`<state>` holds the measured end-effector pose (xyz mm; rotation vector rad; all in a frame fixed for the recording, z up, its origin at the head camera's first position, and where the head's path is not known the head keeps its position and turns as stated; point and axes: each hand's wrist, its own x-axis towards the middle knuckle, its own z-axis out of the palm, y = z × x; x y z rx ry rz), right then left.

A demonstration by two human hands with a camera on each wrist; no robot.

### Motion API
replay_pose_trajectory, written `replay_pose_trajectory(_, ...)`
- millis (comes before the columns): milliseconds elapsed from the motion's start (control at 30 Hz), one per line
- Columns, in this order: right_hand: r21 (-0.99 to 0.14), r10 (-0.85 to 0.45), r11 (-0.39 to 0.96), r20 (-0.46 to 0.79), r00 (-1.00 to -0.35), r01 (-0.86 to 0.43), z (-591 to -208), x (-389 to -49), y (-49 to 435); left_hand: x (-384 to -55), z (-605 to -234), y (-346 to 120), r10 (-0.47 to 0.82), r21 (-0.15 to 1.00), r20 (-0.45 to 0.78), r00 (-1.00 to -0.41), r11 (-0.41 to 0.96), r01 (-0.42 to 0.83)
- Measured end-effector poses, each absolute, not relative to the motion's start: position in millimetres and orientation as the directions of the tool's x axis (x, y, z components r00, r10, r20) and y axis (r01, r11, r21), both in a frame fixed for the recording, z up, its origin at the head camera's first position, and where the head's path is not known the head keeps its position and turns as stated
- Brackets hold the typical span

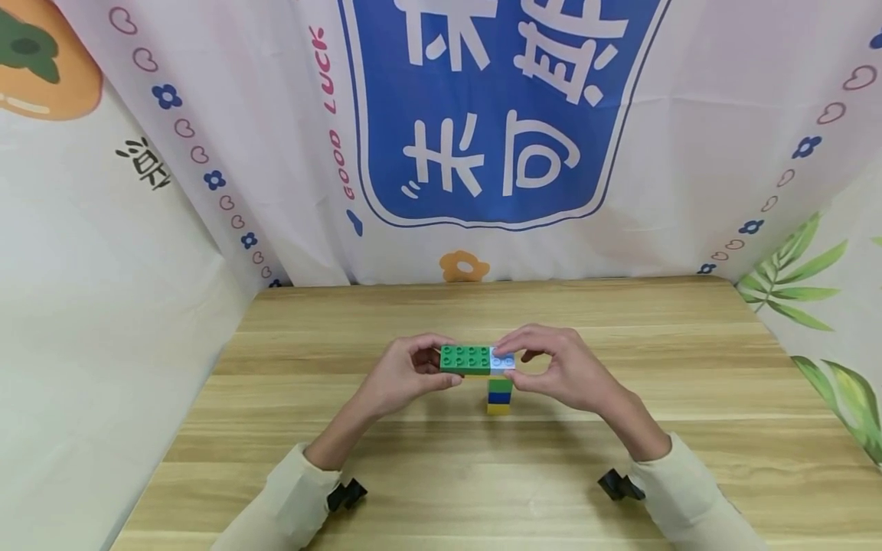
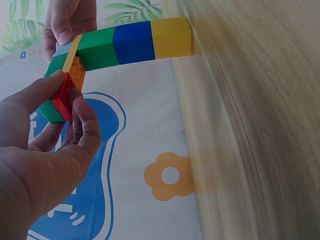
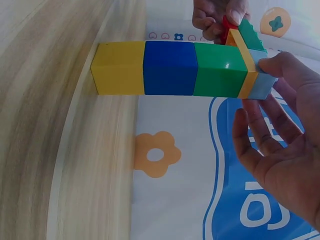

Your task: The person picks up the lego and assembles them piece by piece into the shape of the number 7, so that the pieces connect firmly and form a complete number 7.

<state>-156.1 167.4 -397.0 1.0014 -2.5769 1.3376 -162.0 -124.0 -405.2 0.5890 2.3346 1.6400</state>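
Note:
Upright on the table stands a tower of toy building bricks, with a yellow brick [image 3: 120, 70] at the bottom, then a blue brick [image 3: 170, 69] and a green brick [image 3: 220, 70]. A thin orange-yellow piece [image 3: 248, 82] lies across its top and reaches out to the left. On that piece sit a light blue brick [image 1: 502, 361] and a long green brick [image 1: 465, 357]. Beneath the overhanging end is a red brick [image 2: 62, 100]. My left hand [image 1: 403, 375] pinches the long green brick and the red brick at that end. My right hand [image 1: 565, 371] pinches the light blue brick between thumb and fingers.
The wood-grain table [image 1: 441, 474] extends around the tower. A printed cloth [image 1: 296, 191] hangs behind its far edge. Black wrist pieces [image 1: 347, 495] show beside both pale sleeves [image 1: 292, 490].

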Motion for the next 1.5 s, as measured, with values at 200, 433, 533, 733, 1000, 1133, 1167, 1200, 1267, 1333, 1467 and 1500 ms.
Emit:
replay_pose_trajectory(200, -0.704, -0.509, 0.412, 0.349, -0.787, -0.579, -397, -157, 168, -163, -404, -124, 0.448, 0.936, 0.049, -0.893, 0.291, 0.197)
replay_pose_trajectory(433, -0.703, -0.495, 0.406, 0.368, -0.787, -0.584, -399, -156, 167, -164, -403, -123, 0.451, 0.930, 0.051, -0.891, 0.304, 0.207)
replay_pose_trajectory(533, -0.699, -0.489, 0.402, 0.382, -0.784, -0.591, -400, -156, 167, -165, -403, -122, 0.452, 0.927, 0.051, -0.890, 0.310, 0.211)
replay_pose_trajectory(733, -0.697, -0.484, 0.404, 0.386, -0.785, -0.592, -403, -155, 167, -164, -402, -123, 0.449, 0.922, 0.048, -0.892, 0.324, 0.213)
replay_pose_trajectory(1000, -0.695, -0.494, 0.389, 0.397, -0.774, -0.605, -404, -156, 169, -162, -400, -125, 0.412, 0.890, 0.100, -0.906, 0.370, 0.267)
replay_pose_trajectory(1133, -0.694, -0.486, 0.387, 0.405, -0.774, -0.606, -406, -155, 170, -160, -399, -126, 0.405, 0.864, 0.140, -0.903, 0.396, 0.311)
replay_pose_trajectory(1167, -0.696, -0.483, 0.385, 0.407, -0.775, -0.606, -407, -155, 170, -159, -399, -127, 0.405, 0.855, 0.154, -0.901, 0.402, 0.327)
replay_pose_trajectory(1200, -0.699, -0.480, 0.382, 0.409, -0.776, -0.605, -407, -155, 170, -159, -398, -128, 0.405, 0.847, 0.166, -0.899, 0.408, 0.341)
replay_pose_trajectory(1267, -0.704, -0.474, 0.376, 0.413, -0.778, -0.603, -409, -154, 170, -159, -398, -129, 0.406, 0.834, 0.191, -0.894, 0.414, 0.366)
replay_pose_trajectory(1333, -0.710, -0.469, 0.369, 0.415, -0.780, -0.600, -410, -154, 171, -159, -398, -130, 0.409, 0.823, 0.213, -0.887, 0.414, 0.388)
replay_pose_trajectory(1467, -0.723, -0.462, 0.358, 0.413, -0.785, -0.591, -411, -154, 173, -159, -399, -132, 0.419, 0.819, 0.230, -0.878, 0.405, 0.408)
replay_pose_trajectory(1500, -0.726, -0.459, 0.356, 0.412, -0.787, -0.588, -411, -154, 173, -159, -399, -132, 0.421, 0.820, 0.232, -0.877, 0.401, 0.410)
